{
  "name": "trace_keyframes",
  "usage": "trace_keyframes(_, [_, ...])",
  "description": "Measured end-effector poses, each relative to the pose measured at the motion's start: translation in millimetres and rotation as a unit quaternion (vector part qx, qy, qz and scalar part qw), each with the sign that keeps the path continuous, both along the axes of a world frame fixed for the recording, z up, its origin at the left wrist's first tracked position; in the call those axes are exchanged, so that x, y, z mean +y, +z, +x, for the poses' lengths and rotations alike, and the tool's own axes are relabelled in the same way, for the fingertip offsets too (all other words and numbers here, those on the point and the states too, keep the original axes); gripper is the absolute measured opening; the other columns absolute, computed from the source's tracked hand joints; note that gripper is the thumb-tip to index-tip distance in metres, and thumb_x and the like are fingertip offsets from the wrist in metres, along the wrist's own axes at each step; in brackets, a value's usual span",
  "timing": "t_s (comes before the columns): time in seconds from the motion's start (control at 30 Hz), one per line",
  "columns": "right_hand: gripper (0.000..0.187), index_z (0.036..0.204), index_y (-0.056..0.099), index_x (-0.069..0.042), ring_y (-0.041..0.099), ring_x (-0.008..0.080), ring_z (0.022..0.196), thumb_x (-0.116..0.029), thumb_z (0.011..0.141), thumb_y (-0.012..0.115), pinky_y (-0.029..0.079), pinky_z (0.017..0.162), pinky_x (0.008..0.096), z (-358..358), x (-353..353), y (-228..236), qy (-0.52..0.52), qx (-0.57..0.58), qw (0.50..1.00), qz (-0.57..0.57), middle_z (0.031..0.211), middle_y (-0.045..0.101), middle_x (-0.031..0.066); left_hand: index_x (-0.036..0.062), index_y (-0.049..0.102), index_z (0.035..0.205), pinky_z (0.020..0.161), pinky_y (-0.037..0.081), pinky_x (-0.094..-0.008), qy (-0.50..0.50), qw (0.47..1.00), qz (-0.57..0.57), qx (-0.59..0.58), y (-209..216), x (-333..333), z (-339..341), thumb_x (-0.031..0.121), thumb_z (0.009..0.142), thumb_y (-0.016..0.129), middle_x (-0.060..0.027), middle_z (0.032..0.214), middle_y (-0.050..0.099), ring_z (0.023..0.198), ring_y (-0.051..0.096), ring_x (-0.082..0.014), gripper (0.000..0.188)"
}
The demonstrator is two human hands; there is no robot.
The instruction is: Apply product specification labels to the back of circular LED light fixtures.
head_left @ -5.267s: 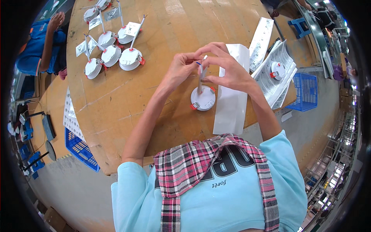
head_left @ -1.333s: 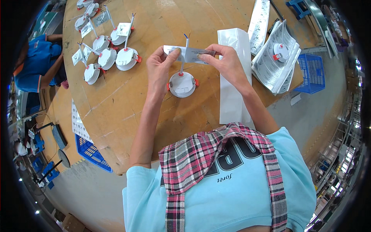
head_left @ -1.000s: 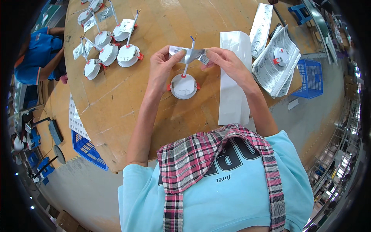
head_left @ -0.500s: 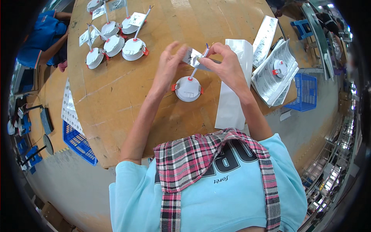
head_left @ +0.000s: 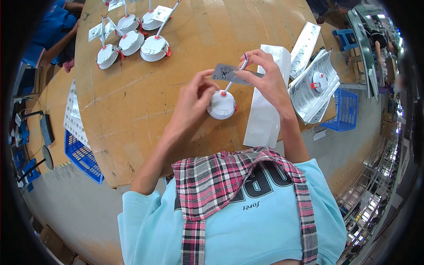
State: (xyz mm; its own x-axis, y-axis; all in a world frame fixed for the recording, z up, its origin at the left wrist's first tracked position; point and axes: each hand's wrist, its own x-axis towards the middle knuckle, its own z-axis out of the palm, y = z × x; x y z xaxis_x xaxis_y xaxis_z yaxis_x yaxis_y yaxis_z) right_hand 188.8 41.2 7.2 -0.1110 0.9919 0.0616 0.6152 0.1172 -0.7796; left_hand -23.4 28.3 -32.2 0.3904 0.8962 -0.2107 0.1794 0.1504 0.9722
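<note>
A round white downlight with red spring clips lies on the table before me, its white cable rising toward my right hand. My left hand is curled at the downlight's left edge, fingers closed on its rim and hiding the clip there. Between the thumb and fingers of my right hand a silver printed label is pinched against the cable, near the cable's upper end. The label's free part sticks out to the left, and part of it is hidden behind my fingers.
Several finished-looking downlights with labelled cables stand at the far left. On the right lie a white backing strip, a label sheet and a stack of sheets bearing another downlight. Blue baskets flank the table; a co-worker is at left.
My left hand has let go of the label and moved down to the downlight. The label now extends flatter to the left of the cable, still pinched in my right hand.
</note>
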Motion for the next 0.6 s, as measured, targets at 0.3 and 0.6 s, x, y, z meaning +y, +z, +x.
trace_keyframes(0.3, [0.012,0.077,0.070,-0.011,0.037,0.0253,0.118,-0.016,0.069,0.077,0.037,0.098,0.0384,-1.9,-1.9,15.3,0.113,-0.026,0.991,0.064,0.123,0.053,-0.0002,-0.0050,0.048,0.122,0.095,0.048,-0.0287,-0.158,0.909,-0.268,-0.277,-30.3,69.2,36.3,0.030,0.099,0.041,-0.0145,0.115,0.059,0.109,0.058,-0.0204,0.042])
trace_keyframes(0.6, [0.015,0.080,0.070,-0.012,0.035,0.0254,0.122,-0.014,0.067,0.078,0.030,0.103,0.0411,5.2,-5.2,9.1,0.098,0.035,0.993,0.050,0.127,0.052,0.0013,-0.0024,0.053,0.108,0.078,0.053,-0.0285,-0.285,0.758,-0.402,-0.427,-48.0,79.5,72.5,0.034,0.098,0.047,-0.0091,0.093,0.061,0.086,0.063,-0.0149,0.039])
